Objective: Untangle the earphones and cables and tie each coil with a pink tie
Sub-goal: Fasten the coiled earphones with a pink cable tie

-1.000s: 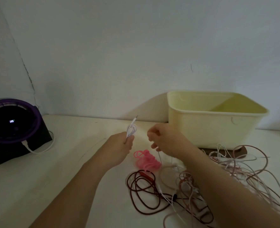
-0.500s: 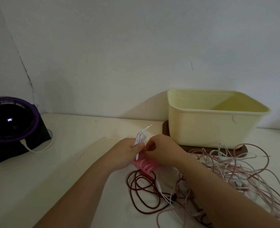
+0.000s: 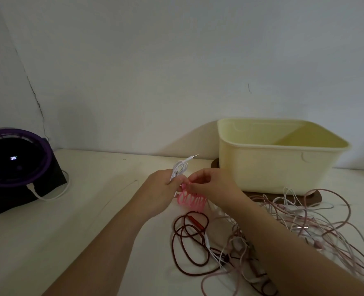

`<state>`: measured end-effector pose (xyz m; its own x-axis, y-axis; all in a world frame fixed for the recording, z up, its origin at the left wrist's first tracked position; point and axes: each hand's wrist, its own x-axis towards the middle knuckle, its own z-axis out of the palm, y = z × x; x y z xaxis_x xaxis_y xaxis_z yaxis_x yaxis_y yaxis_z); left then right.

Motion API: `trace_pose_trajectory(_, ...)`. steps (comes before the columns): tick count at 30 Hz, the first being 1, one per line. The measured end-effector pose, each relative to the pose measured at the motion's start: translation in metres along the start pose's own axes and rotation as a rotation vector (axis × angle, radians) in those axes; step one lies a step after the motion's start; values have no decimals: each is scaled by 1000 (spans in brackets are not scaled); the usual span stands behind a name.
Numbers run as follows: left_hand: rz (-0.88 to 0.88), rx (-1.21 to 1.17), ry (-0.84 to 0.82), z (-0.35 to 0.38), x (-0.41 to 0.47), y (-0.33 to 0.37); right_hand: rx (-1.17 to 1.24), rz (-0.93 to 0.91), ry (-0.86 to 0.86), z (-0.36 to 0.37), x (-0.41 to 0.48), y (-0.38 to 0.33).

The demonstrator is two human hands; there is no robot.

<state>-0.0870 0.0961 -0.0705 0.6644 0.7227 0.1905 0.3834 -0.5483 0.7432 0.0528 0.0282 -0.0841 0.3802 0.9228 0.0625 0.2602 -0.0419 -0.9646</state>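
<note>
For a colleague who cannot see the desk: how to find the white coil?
Start at the cream tub. Left of it, the left hand grips the white coil. Unlike the loose cables, it is bundled, with its plug sticking up.

Smooth matt plastic tub (image 3: pixel 262 167); glossy dark fan face (image 3: pixel 12 163).

My left hand (image 3: pixel 158 190) gripping a coiled white earphone cable (image 3: pixel 180 167), my right hand (image 3: pixel 212 184) pinching a pink tie (image 3: pixel 184 186), tangled cables (image 3: pixel 287 227) on the bench (image 3: pixel 87 214)
</note>
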Motion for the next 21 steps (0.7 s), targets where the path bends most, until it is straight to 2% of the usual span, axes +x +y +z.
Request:
trace_pose_trajectory(3, -24, -129, 44, 0, 2, -4, 173, 44, 3, -1, -2, -3)
trace_pose_trajectory(7, -162, -560, 57, 2, 5, -8, 293, 55, -13, -4, -1, -6)
trace_pose_trajectory(12, -280, -943, 19, 1, 4, -15, 80, 22, -16, -3, 1, -3)
trace_pose_trajectory(18, -339, -1210, 111, -11, 7, -21, -472, -78, -28, 1, 4, 9)
trace_pose_trajectory(21, -434, -1454, 117, -15, 9, -21, -528, -70, -32, 3, 0, 4)
